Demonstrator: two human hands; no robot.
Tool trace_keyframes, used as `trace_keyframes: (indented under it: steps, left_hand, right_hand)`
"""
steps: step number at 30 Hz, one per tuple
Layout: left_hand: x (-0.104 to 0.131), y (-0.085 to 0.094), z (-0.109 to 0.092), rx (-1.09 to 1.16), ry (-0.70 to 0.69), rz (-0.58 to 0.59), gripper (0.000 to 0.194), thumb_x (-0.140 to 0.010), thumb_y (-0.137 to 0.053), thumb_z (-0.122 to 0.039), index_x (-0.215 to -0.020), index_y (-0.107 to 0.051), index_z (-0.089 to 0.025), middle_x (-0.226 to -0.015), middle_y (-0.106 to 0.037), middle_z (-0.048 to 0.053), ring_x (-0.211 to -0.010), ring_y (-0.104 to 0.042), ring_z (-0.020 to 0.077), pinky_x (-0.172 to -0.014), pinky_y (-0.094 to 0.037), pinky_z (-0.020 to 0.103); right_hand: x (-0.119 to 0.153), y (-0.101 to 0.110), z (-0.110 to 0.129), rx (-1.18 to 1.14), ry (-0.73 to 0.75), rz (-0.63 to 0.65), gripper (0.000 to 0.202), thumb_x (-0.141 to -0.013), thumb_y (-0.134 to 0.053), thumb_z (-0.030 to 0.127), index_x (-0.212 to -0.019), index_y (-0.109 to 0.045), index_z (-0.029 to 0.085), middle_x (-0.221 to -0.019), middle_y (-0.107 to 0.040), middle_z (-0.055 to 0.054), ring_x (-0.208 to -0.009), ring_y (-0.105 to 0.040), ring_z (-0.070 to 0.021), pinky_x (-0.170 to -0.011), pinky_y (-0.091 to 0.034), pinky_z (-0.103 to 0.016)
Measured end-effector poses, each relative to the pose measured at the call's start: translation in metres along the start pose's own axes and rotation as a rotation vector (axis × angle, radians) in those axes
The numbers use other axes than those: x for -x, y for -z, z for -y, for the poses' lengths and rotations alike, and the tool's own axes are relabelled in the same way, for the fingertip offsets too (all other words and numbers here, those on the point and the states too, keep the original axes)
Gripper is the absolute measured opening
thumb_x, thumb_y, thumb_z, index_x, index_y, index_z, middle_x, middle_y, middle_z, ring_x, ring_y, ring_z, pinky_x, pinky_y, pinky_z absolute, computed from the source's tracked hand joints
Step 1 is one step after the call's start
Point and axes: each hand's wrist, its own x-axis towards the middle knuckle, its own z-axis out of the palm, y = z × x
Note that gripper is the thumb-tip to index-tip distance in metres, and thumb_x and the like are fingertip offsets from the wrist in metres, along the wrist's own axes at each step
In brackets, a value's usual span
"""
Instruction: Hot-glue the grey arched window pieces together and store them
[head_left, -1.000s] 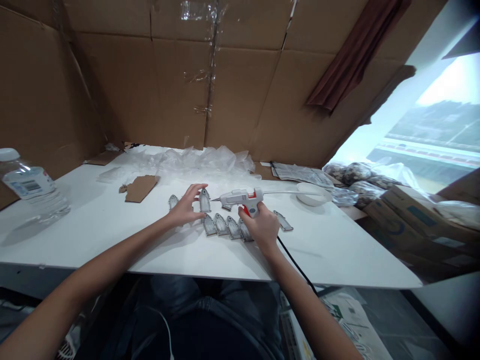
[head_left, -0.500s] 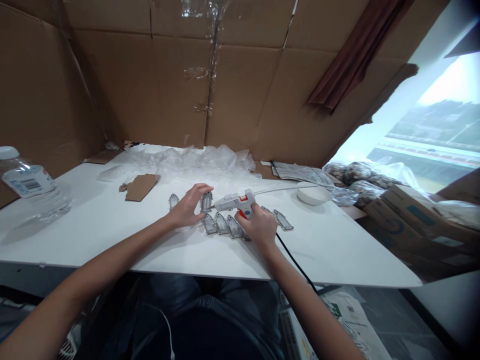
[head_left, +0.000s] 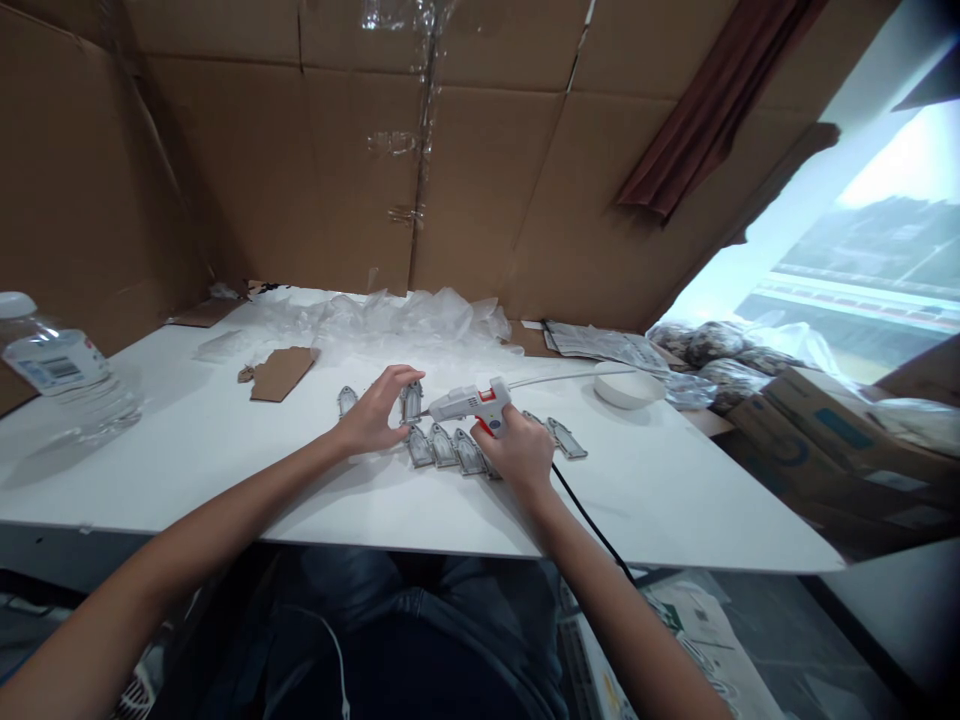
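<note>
My right hand (head_left: 523, 452) is wrapped around the handle of a white hot glue gun (head_left: 469, 402) with a red trigger. The gun's nozzle points left and meets the lower right edge of a small grey boat-shaped plaque (head_left: 412, 402). Finger and thumb of my left hand (head_left: 373, 413) are closed around that plaque, at its top and bottom. In front of it lies a row of similar grey plaques (head_left: 444, 449), partly hidden by my right hand. Another plaque (head_left: 346, 400) is left of my left hand, and one more (head_left: 566, 440) lies right of my right hand.
Crumpled clear plastic (head_left: 420, 318) lies along the back, near a torn cardboard piece (head_left: 283, 374). A white dish (head_left: 628, 388) is at right, a water bottle (head_left: 64, 370) at left. A black cord (head_left: 589, 515) crosses the table's front edge. Cardboard walls (head_left: 337, 180) stand behind.
Almost nothing differs. Both hands, the glue gun and the held plaque keep nearly the same places, with only a slight shift of the whole view.
</note>
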Motion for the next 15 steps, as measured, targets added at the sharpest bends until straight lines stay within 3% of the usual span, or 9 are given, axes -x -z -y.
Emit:
trace_keyframes:
  steps: [15]
  left_hand:
    - [0.0004,0.0006,-0.0015,-0.007,0.016,-0.018,0.075,-0.066,-0.059,-0.010,-0.135,-0.031,-0.022,-0.129,-0.039,0.012,-0.126,-0.036,0.0242,-0.102,-0.039,0.038]
  right_hand:
    - [-0.0010,-0.0021,-0.0031,-0.016,0.017,0.023,0.035,-0.073,-0.051,0.047,-0.083,-0.060,0.014,-0.064,-0.056,-0.006,-0.061,-0.050,-0.0174,-0.058,-0.019,-0.026]
